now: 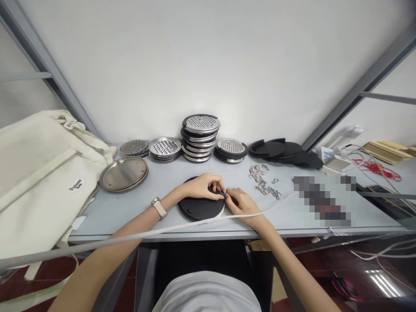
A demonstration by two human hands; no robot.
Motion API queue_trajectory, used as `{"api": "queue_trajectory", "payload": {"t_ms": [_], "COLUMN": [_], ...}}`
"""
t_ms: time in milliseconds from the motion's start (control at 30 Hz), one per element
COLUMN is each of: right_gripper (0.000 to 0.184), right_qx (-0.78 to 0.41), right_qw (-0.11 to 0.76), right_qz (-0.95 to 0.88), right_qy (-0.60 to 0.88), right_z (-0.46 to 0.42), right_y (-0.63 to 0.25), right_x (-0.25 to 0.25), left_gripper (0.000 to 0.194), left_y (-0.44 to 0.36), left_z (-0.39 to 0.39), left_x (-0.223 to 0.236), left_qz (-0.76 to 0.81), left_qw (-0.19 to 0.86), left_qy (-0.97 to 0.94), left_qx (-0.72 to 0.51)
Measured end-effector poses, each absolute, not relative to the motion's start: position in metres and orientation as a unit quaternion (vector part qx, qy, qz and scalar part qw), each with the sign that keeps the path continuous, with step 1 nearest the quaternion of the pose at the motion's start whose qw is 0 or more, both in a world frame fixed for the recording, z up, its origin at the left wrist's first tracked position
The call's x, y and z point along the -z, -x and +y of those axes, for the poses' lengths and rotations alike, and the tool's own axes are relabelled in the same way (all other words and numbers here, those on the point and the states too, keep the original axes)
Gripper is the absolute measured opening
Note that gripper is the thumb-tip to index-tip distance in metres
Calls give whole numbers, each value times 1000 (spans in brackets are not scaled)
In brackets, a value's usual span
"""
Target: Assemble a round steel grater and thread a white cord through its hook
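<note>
A round black disc with a metal rim lies flat on the grey table in front of me. My left hand rests on its far right edge, fingers pinched. My right hand meets it at the disc's right rim, fingertips pinched on a small metal clip. Both hands touch at that spot. A watch sits on my left wrist.
Behind the disc stand stacks of perforated metal grater discs, plain steel plates at left, black covers at right, and loose metal clips. A cream bag fills the left. A white cable crosses the table's front edge.
</note>
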State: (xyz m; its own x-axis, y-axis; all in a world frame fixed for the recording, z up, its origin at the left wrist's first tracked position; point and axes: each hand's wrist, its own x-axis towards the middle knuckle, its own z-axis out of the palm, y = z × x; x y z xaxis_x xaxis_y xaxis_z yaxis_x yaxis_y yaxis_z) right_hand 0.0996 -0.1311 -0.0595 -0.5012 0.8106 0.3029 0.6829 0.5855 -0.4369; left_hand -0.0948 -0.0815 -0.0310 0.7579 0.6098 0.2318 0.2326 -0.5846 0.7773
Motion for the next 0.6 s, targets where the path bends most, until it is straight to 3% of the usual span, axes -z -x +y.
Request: {"api": "queue_trajectory", "payload": {"t_ms": [600], "right_gripper": [20], "right_qx": [-136], "right_qw": [223], "right_qz": [-863], "right_qy": [433], "right_z": [-133], "right_y": [-102], "right_x": [56], "left_gripper": [25], "left_y": [95], "left_z": [-81], "left_x": [33], "left_qz": [256], "left_qw": [401], "left_qy": [-846], "left_qx": [-243]}}
